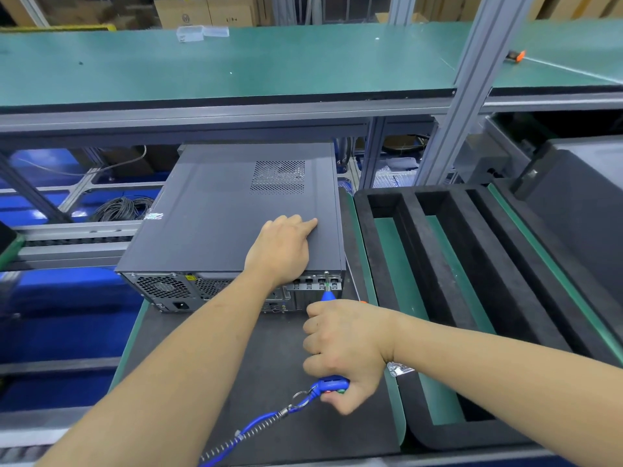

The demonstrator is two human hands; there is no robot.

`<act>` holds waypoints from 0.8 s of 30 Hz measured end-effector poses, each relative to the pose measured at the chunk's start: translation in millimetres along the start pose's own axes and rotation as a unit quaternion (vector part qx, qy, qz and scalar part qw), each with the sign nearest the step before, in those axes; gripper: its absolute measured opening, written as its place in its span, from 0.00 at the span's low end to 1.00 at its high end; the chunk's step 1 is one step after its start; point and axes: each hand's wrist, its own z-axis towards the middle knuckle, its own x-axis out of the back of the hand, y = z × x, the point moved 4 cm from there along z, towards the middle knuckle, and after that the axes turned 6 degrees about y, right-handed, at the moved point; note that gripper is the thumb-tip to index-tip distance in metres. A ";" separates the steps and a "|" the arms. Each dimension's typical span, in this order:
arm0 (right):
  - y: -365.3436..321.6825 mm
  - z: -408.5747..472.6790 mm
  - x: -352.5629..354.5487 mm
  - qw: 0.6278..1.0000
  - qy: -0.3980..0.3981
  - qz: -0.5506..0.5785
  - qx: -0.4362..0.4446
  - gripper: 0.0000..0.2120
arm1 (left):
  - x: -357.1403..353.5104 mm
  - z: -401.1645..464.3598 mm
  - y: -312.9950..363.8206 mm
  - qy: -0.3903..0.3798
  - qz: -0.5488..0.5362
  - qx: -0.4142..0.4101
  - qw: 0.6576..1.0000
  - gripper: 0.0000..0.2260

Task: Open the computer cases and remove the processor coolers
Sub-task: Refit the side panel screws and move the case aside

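With the computer case [232, 210] lying flat mid-frame, I'd keep my left hand [281, 249] pressing it with fingers together while my right hand [344, 348], fist curled round the blue screwdriver [328, 294], stays square on the rear-panel screw.

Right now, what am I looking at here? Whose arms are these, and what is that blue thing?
No machine here: a person wears a camera on the head, so you look down along their own arms. The left hand rests on a grey computer case that lies flat on a dark mat. The right hand grips a blue screwdriver, its tip at the back edge of the case, with a coiled blue cord hanging from it. A black foam tray sits to the right.
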 end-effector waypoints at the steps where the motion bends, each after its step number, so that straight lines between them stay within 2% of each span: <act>1: -0.6 1.3 -0.4 1.000 -0.009 -0.008 0.001 0.18 | 0.0 0.2 0.1 0.000 0.001 0.000 1.000 0.22; 3: -2.0 3.4 -0.1 1.000 -0.007 -0.011 -0.003 0.19 | -0.4 0.2 0.1 0.000 0.002 0.001 1.000 0.22; 9: -1.0 8.2 5.3 0.996 0.078 0.023 -0.036 0.20 | -0.5 0.5 0.0 -0.002 0.002 -0.003 1.000 0.22; 24: -4.1 -0.1 0.9 0.996 0.080 0.029 -0.037 0.17 | 0.3 0.4 -0.5 -0.004 -0.003 -0.002 1.000 0.23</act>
